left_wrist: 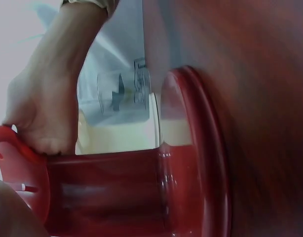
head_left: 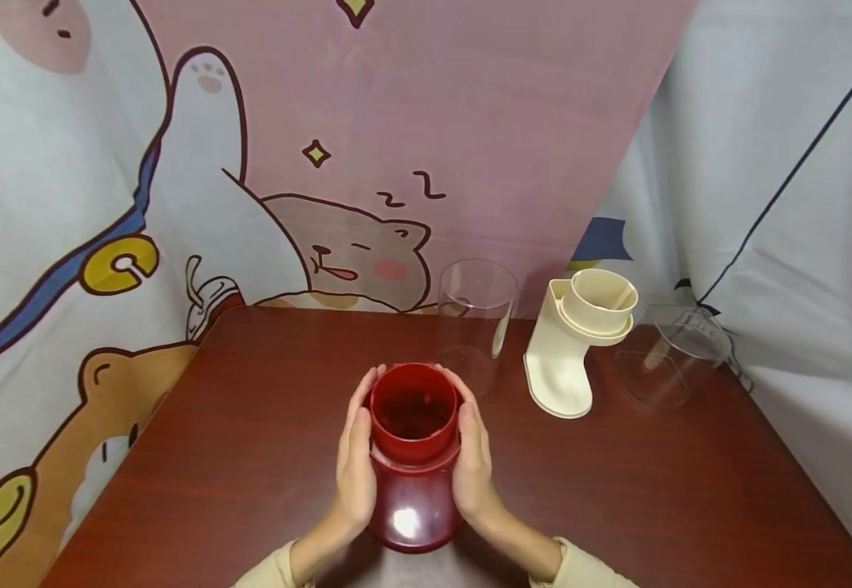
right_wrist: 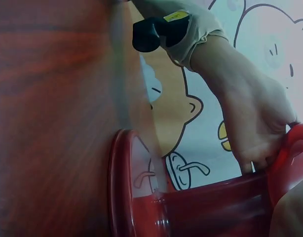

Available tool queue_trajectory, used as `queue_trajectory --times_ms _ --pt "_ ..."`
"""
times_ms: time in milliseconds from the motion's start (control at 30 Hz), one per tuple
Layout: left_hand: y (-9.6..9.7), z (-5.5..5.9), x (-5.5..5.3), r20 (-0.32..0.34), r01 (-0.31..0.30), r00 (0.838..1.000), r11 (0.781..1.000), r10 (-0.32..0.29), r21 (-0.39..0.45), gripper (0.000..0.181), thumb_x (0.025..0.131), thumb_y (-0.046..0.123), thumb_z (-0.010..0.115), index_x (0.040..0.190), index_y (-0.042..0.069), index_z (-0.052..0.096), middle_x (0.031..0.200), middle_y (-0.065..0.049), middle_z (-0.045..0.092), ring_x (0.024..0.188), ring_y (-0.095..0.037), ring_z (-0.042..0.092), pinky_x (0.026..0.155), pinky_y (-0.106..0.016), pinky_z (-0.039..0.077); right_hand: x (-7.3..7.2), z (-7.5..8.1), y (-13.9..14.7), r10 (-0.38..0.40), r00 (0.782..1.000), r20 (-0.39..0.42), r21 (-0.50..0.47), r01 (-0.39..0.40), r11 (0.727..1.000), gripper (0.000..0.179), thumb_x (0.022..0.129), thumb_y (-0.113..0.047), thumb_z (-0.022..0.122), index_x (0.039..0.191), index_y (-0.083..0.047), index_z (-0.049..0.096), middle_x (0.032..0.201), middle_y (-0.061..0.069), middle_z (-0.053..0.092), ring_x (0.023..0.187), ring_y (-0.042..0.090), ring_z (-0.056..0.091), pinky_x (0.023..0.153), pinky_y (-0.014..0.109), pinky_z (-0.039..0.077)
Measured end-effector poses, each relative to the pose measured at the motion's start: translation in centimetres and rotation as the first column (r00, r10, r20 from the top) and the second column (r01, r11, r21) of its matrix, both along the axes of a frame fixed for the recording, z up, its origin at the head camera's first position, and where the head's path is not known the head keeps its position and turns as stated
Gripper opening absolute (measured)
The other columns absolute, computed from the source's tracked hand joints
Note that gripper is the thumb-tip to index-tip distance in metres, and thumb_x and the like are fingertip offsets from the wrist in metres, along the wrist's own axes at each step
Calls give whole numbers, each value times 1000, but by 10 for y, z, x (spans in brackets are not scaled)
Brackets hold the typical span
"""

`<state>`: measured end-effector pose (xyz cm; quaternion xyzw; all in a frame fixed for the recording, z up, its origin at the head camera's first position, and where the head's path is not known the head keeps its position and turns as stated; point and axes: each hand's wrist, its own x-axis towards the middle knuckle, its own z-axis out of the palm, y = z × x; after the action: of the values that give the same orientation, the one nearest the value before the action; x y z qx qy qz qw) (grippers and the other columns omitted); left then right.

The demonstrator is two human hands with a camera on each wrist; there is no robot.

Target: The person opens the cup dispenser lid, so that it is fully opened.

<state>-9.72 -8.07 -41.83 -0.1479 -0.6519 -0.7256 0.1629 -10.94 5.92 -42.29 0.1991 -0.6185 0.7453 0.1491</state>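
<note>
A glossy red plastic stand [head_left: 416,498] with a round, hollow cup-shaped top and a wide rounded base is upright at the front middle of the table. My left hand [head_left: 356,469] holds its upper part from the left, and my right hand [head_left: 474,465] holds it from the right. Both thumbs lie along the sides of the cup; the other fingers reach toward the back and are partly hidden. The left wrist view shows the stand's column [left_wrist: 107,192] and its flat base near the tabletop. Whether the base touches the table is hard to tell.
A cream stand [head_left: 559,380] of similar shape stands on the brown table [head_left: 271,457] at the back right. Left of it is a clear cylinder [head_left: 475,327]; right of it, another clear container [head_left: 671,359]. A cartoon-printed cloth [head_left: 506,122] hangs behind the table and at its sides.
</note>
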Motion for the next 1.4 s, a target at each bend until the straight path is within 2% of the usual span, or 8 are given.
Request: queue_trajectory --times_ms 100,300,567,833,967,1167,1267,1400 --pt "-5 -1 -9 -1 -4 1000 1000 4 1 48 109 20 22 154 10 34 157 -6 40 141 -11 41 114 -17 33 -10 -2 -4 -13 1000 -9 16 14 1000 49 109 -23 19 150 -3 39 152 11 46 137 15 46 114 23 36" --pt "-17 -1 -33 42 -9 999 1000 10 -9 49 108 23 23 153 10 37 152 -7 45 133 -12 47 109 -19 39 -35 -4 -16 -48 999 -11 -6 48 999 48 108 -24 24 148 -3 42 149 15 49 133 13 49 112 22 38" --pt "-36 -2 -78 25 -10 1000 999 9 49 50 106 24 23 151 9 41 147 -9 50 129 -17 49 108 -23 42 -74 -6 -41 -76 997 25 -23 77 997 50 107 -31 28 148 -7 43 148 11 50 133 23 48 113 28 39" --pt "-51 -8 -124 12 -41 999 992 40 117 53 105 28 25 149 4 42 140 -3 55 125 -16 50 106 -25 43 -115 -9 -60 -100 995 6 0 100 995 52 107 -34 28 148 -5 43 148 13 50 135 29 47 117 48 35" --pt "-57 -7 -146 3 -56 998 989 56 136 53 105 27 25 149 3 43 140 -5 55 125 -15 51 107 -26 41 -134 -5 -67 -118 993 5 23 118 993 49 109 -30 27 147 -6 44 146 13 52 134 28 49 117 45 36" --pt "-71 -7 -176 2 -43 999 992 43 121 52 105 24 23 148 3 44 137 -6 55 122 -14 51 106 -27 40 -164 -4 -77 -109 994 21 43 108 993 47 109 -24 25 149 -4 42 149 15 49 137 30 46 118 44 34" --pt "-73 -6 -193 -13 -24 1000 991 26 131 52 105 23 22 146 2 45 135 -4 56 122 -14 51 107 -27 39 -181 -5 -81 -130 992 9 47 129 991 47 109 -23 25 148 -4 42 150 16 48 138 31 45 119 45 34" --pt "-72 -4 -206 -18 -25 999 986 28 163 51 105 20 21 145 0 46 130 -1 57 121 -13 51 107 -26 39 -193 -3 -83 -173 985 13 69 171 983 46 109 -25 26 147 -5 45 148 14 50 136 28 47 118 42 35"
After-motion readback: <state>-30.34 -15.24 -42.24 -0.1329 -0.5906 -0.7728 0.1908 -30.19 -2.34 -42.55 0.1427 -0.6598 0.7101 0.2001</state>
